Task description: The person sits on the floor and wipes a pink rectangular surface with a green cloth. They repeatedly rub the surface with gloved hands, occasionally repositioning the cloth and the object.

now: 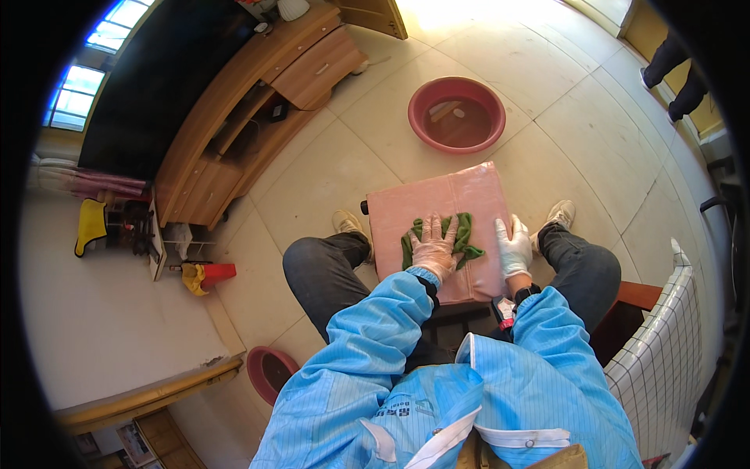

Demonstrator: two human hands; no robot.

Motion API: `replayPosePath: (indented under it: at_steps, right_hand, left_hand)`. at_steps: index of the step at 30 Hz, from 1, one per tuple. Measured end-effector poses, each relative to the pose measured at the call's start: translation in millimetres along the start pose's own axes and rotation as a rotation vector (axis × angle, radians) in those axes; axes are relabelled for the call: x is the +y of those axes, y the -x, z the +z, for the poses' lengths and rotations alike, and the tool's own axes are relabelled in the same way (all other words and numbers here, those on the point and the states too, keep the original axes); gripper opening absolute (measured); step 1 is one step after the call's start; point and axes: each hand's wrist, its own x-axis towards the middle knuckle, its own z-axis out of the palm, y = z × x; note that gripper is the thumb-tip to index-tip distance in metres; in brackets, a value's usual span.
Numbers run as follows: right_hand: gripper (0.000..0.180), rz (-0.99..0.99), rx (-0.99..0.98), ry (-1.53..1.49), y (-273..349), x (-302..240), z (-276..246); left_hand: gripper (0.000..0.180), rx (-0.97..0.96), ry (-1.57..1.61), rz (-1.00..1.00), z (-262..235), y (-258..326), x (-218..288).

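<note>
A pink suitcase-like case (398, 270) with a shiny surface and a black wheel-like part at its far left corner stands between my knees. My left hand (435, 248), in a thin clear glove, lies flat with fingers spread on a crumpled green cloth (462, 233) on top of the case. The cloth shows around the fingers. At the case's right edge rests my right hand (514, 248), gloved too, fingers stretched forward and no cloth under it.
Beyond the case a red basin (496, 141) of murky water stands on the tiled floor (570, 148). Another basin (269, 363) is at lower left. A wooden TV cabinet (305, 74) lines the left. A person's legs (676, 74) show at far right, above a checked panel (652, 352).
</note>
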Motion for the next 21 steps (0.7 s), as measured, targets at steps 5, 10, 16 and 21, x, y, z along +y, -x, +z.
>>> replayPosePath:
  at_steps: [5,10,16,21]
  right_hand:
    - [0.071,-0.01,0.011,-0.001,1.2,-0.2,0.8]
    - [0.072,-0.01,0.036,0.015,1.3,-1.0,1.3]
    - [0.073,-0.013,0.041,0.027,1.7,-2.3,0.7]
    - [0.072,0.005,0.044,0.018,3.0,-4.9,0.1]
  left_hand:
    - [0.089,0.01,0.006,-0.012,-5.3,-11.4,-0.7]
    - [0.088,0.024,-0.007,-0.034,-11.7,-25.1,-0.6]
    - [0.085,0.038,0.015,-0.052,-17.0,-40.0,-2.7]
    - [0.085,0.062,0.026,-0.045,-20.7,-48.3,-4.8]
